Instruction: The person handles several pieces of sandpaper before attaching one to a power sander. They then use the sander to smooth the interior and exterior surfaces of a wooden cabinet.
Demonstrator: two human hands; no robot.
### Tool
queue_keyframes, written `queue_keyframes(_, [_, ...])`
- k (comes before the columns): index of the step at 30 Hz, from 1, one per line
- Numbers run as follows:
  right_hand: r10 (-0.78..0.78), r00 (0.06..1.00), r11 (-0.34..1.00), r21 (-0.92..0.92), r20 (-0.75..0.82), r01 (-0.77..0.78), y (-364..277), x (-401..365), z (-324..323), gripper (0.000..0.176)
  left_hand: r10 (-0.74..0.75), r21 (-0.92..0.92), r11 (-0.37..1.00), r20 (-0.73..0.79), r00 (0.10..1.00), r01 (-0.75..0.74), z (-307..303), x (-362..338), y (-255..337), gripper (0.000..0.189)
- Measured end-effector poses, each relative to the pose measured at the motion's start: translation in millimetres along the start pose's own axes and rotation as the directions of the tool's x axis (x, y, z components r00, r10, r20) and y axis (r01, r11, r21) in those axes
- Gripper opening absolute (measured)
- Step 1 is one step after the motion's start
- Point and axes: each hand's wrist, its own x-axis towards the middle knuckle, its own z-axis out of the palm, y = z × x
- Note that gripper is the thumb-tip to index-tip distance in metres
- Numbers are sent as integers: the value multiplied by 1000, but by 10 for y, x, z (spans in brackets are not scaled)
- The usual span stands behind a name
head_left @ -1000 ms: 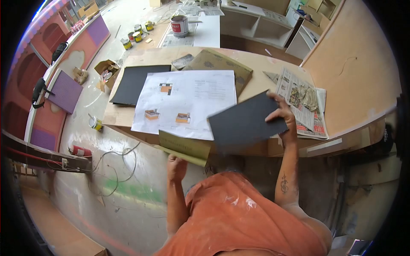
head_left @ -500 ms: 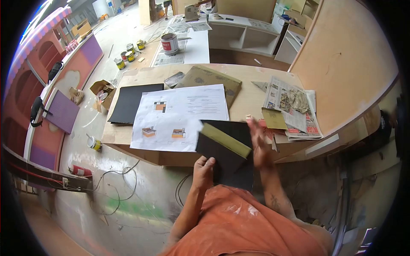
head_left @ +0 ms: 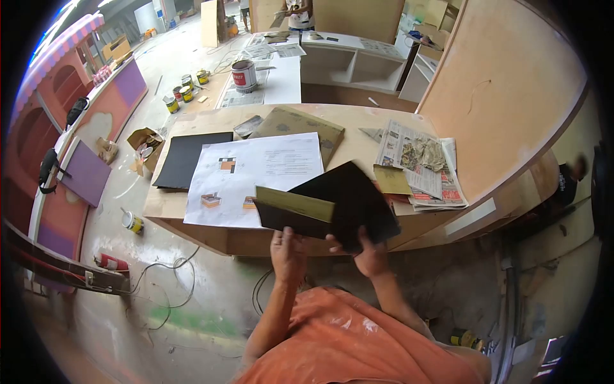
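Observation:
My left hand [head_left: 288,257] pinches the lower edge of a folded piece of black sandpaper [head_left: 291,219], its olive backing showing along the top. My right hand [head_left: 371,257] grips a larger black sandpaper sheet [head_left: 354,197] by its lower edge, thumb on the near face. The two pieces overlap at the middle, in front of the table edge. Behind them lies a printed plan [head_left: 256,163] with text and coloured drawings, its lower right part covered by the sandpaper.
On the wooden table [head_left: 358,118] lie a dark stack of sheets [head_left: 192,160], a patterned brown board [head_left: 300,125] and newspapers [head_left: 438,189] with an olive piece [head_left: 392,180]. A paint bucket [head_left: 244,77] stands behind. Cables [head_left: 192,272] cross the floor. A person [head_left: 299,13] stands at the back.
My right hand, spread and blurred beside the sheet before, now grips its lower edge. The larger sheet has swung up and right; the folded piece has shifted left.

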Motion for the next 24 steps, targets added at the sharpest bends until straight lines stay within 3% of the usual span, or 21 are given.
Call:
queue_keyframes(2, [146,989,951,273,21,-146,-470,-99,111,42,35,-1,999,11,999,-35,-245,24,133,22])
queue_keyframes(3, [119,993,969,218,-6,-115,-496,-140,44,40,39,8,999,-11,999,-39,-267,-24,202,22])
queue_keyframes(5, [-42,999,997,-67,24,43,-712,-248,103,39,-20,29,999,-31,999,21,-216,-97,309,22])
queue_keyframes(7, [-59,998,996,-72,0,58,-862,-416,187,37,-44,16,999,-21,999,44,-189,-242,312,21])
queue_keyframes(9, [-107,994,991,-79,-17,105,-933,-556,231,35,-74,-21,997,134,988,77,-191,-314,265,20])
queue_keyframes(11, [-139,990,986,-94,9,139,-942,-702,244,31,-94,8,996,86,992,94,-134,-448,254,21])
queue_keyframes(14, [-93,994,979,-177,59,102,-940,-883,251,28,-121,-58,990,166,979,132,-102,-602,180,22])
queue_keyframes(15, [-94,994,979,-179,52,102,-949,-959,229,28,-124,33,992,44,991,123,85,-673,190,18])
queue_keyframes(16, [29,997,984,-180,74,-15,-948,-1049,204,26,-110,124,985,-70,991,118,232,-702,201,14])
queue_keyframes(17, [138,986,976,-185,99,-118,-945,-1101,173,24,-106,120,986,-48,993,112,308,-705,193,14])
queue_keyframes(19, [154,976,964,-241,155,-114,-751,-1194,32,23,-77,253,960,-170,982,119,402,-746,138,16])
queue_keyframes(20, [208,957,946,-290,203,-144,-642,-1238,-34,23,-79,251,961,-150,986,115,388,-747,76,16])
queue_keyframes(21, [196,960,949,-286,199,-135,-577,-1269,-64,23,-84,259,959,-121,989,113,315,-752,5,19])
queue_keyframes(23, [217,973,974,-75,73,-212,-460,-1317,-79,21,-92,283,953,-69,993,108,191,-782,-83,26])
queue_keyframes(24, [168,985,980,-106,-23,-170,-429,-1304,-90,17,-109,231,964,-108,988,132,297,-832,-111,23])
